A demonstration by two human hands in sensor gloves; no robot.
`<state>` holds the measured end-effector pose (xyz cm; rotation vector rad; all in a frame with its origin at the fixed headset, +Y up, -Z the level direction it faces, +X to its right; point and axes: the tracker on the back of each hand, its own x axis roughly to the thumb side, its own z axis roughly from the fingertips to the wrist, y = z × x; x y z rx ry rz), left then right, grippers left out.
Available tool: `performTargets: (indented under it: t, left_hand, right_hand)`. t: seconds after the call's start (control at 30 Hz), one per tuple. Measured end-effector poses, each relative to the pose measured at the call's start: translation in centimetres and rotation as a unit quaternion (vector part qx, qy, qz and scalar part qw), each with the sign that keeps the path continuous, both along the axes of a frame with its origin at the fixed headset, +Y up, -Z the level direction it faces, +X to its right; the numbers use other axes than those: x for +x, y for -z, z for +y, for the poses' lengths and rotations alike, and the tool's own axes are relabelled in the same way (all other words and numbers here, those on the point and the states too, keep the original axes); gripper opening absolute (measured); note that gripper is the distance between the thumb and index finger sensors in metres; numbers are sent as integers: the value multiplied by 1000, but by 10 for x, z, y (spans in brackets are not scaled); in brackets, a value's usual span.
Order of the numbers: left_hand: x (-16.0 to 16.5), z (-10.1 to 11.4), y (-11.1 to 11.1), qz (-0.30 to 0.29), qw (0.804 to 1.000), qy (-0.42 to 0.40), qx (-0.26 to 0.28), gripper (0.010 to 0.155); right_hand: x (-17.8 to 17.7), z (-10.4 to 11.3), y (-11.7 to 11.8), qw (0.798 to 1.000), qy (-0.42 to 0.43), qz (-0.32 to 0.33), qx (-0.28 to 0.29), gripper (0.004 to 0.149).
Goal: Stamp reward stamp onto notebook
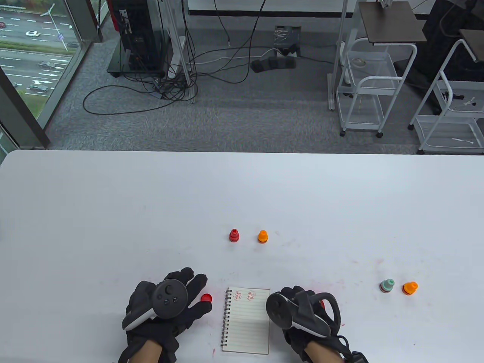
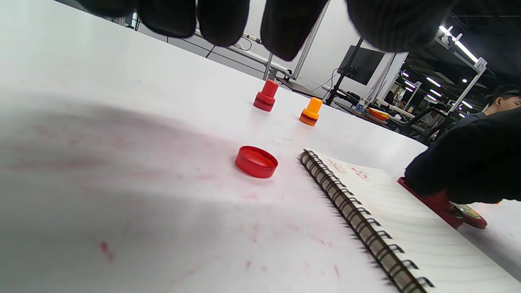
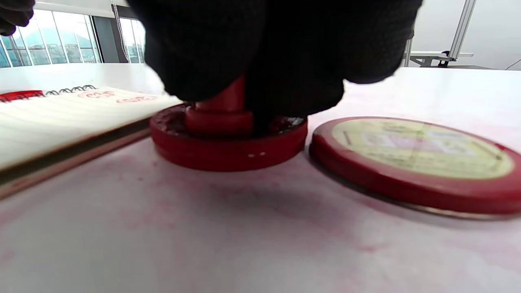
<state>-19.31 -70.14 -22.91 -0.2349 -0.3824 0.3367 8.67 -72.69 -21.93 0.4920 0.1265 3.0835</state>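
At the left, the left hand [image 1: 166, 302] in its black knit glove lies palm-down on the smooth white table [image 1: 113, 211], fingers spread and loose, holding nothing; a rounded dark tracker sits on its back. Just off its fingertips lies a small red plastic cap [image 2: 257, 161], a shallow round disc with its hollow side up, between the hand and the notebook [image 1: 246, 321]. The notebook is a small lined pad with a black wire spiral down its left edge, lying flat, with two red stamp prints [image 1: 244, 295] side by side at the top of the page. Beyond it, well apart, stand a red stamp [image 1: 234, 235] and an orange stamp [image 1: 262, 236], both stubby and bell-shaped. Just right of the notebook, the right hand [image 1: 302, 312] grips the narrow stem of the red reward stamp [image 3: 222, 110], fingers closed tightly round it, its base set down in a round red ink pad tin [image 3: 228, 148]. Beside the tin lies its flat red lid [image 3: 419, 162] with a pale printed label. The tabletop here is smeared pink. Far right stand a green-topped stamp [image 1: 387, 286] and another orange stamp [image 1: 410, 288].
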Motion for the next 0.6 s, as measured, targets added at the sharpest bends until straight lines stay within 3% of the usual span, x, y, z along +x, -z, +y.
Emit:
performTargets:
  t: [0.13, 0.53, 0.6]
  left_hand:
    - [0, 4, -1, 0, 1000, -3, 14, 80]
    - [-2, 5, -2, 1, 1000, -11, 14, 79]
    - [-2, 5, -3, 1, 1000, -11, 14, 79]
  right_hand:
    - [-1, -2, -6, 999, -19, 8, 35, 41]
    - [8, 3, 1, 999, 30, -10, -29, 41]
    - [11, 6, -2, 999, 45, -11, -13, 42]
